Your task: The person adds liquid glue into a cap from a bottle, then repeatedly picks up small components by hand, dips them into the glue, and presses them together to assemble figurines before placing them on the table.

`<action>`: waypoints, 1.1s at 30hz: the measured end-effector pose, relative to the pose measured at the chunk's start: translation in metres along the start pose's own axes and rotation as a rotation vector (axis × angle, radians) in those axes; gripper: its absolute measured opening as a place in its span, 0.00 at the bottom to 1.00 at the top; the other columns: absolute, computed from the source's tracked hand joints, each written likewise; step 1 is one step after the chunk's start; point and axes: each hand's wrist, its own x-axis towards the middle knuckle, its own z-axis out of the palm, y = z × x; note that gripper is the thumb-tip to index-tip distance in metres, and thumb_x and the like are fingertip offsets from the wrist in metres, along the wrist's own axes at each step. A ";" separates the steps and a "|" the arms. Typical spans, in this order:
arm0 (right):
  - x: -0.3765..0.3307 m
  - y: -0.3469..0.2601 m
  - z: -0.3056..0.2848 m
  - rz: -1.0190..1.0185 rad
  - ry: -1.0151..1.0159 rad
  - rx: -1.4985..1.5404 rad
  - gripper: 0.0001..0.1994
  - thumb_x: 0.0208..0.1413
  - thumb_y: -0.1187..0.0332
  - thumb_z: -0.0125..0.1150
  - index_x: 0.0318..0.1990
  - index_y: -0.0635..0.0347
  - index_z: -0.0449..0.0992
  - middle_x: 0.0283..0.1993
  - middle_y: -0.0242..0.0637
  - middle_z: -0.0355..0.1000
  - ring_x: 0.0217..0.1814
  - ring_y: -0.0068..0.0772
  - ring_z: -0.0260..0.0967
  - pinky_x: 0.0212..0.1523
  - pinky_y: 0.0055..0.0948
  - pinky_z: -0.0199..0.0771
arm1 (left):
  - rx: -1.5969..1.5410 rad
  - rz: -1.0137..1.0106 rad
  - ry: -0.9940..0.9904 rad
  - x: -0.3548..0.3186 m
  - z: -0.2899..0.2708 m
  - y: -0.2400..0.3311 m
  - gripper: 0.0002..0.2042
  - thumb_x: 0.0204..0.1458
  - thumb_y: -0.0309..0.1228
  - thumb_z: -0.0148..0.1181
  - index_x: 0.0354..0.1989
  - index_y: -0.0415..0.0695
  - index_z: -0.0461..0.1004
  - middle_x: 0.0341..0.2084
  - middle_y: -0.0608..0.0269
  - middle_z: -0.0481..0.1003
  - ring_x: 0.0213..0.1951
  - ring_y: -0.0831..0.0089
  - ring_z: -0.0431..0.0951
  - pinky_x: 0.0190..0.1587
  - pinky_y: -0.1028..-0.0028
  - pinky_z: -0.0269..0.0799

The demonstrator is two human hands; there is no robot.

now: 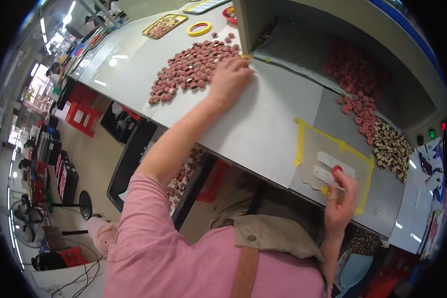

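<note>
My left hand point(229, 83) rests at the right edge of a wide pile of small pinkish-red round pieces point(193, 67), close to the corner of a grey box-like enclosure. Its fingers are curled downward, and whatever they hold is hidden. Lower right, my right hand point(340, 201) reaches over a cardboard sheet point(310, 141) bordered with yellow tape. The index fingertip touches a small red round piece point(337, 169) among white strips point(324, 174) on that cardboard. Thumb and index finger stand apart.
Inside the grey enclosure point(303, 49) more pink pieces point(355, 74) spill out toward a heap of black-and-cream pieces point(392, 146). A yellow tape roll point(199, 29) and a yellow tray point(165, 26) lie at the back. Below the table's front edge sits a black bin point(124, 169); a fan point(27, 218) stands left.
</note>
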 end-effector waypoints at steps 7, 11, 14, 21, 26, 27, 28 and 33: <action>0.004 0.000 0.001 0.012 0.033 0.040 0.13 0.55 0.74 0.57 0.48 0.63 0.71 0.45 0.42 0.70 0.44 0.35 0.68 0.48 0.29 0.69 | 0.200 -0.248 -0.124 0.003 0.002 -0.055 0.11 0.52 0.37 0.59 0.43 0.53 0.77 0.44 0.70 0.75 0.50 0.67 0.72 0.55 0.66 0.62; 0.001 0.005 -0.012 -0.044 0.059 -0.077 0.10 0.54 0.75 0.58 0.44 0.62 0.73 0.43 0.42 0.71 0.43 0.37 0.70 0.45 0.30 0.70 | 0.219 -0.097 -0.083 0.014 0.019 -0.056 0.15 0.48 0.29 0.57 0.46 0.51 0.74 0.45 0.61 0.74 0.50 0.61 0.71 0.54 0.61 0.65; 0.008 0.016 -0.011 -0.010 0.035 0.176 0.08 0.55 0.73 0.59 0.42 0.60 0.73 0.40 0.39 0.72 0.40 0.36 0.70 0.43 0.30 0.70 | -0.081 -0.099 -0.105 0.021 -0.002 -0.008 0.16 0.49 0.25 0.56 0.49 0.48 0.74 0.46 0.58 0.74 0.50 0.58 0.71 0.55 0.63 0.63; -0.023 0.045 -0.114 0.285 0.461 0.129 0.04 0.59 0.70 0.57 0.37 0.60 0.71 0.33 0.31 0.69 0.36 0.22 0.65 0.39 0.22 0.66 | -0.661 0.280 -0.135 0.075 -0.002 0.175 0.13 0.51 0.17 0.56 0.46 0.38 0.73 0.43 0.53 0.73 0.46 0.60 0.74 0.49 0.68 0.68; -0.028 0.097 -0.194 0.341 0.824 0.079 0.07 0.61 0.68 0.55 0.41 0.61 0.70 0.37 0.29 0.69 0.41 0.20 0.64 0.44 0.21 0.65 | -0.914 0.156 -0.206 0.095 0.040 0.219 0.12 0.53 0.18 0.55 0.46 0.40 0.74 0.38 0.53 0.76 0.39 0.61 0.76 0.45 0.72 0.70; -0.026 0.105 -0.211 0.366 0.821 -0.072 0.09 0.60 0.67 0.56 0.44 0.61 0.70 0.41 0.30 0.69 0.43 0.22 0.65 0.45 0.21 0.65 | -0.945 0.159 -0.080 0.097 0.054 0.224 0.11 0.55 0.19 0.54 0.47 0.40 0.74 0.37 0.52 0.76 0.36 0.62 0.77 0.43 0.74 0.70; -0.026 0.113 -0.226 0.395 0.820 -0.220 0.12 0.59 0.66 0.57 0.47 0.61 0.69 0.44 0.32 0.69 0.46 0.23 0.65 0.46 0.21 0.65 | -0.895 0.166 -0.089 0.096 0.067 0.218 0.11 0.57 0.22 0.51 0.47 0.40 0.74 0.38 0.54 0.76 0.34 0.66 0.75 0.40 0.75 0.70; 0.031 0.186 -0.228 0.516 0.716 -0.402 0.40 0.42 0.55 0.72 0.59 0.67 0.60 0.57 0.46 0.63 0.57 0.43 0.63 0.57 0.36 0.64 | -0.950 -0.163 -0.276 0.091 0.076 0.178 0.14 0.64 0.32 0.43 0.50 0.39 0.72 0.40 0.67 0.76 0.29 0.82 0.67 0.32 0.82 0.62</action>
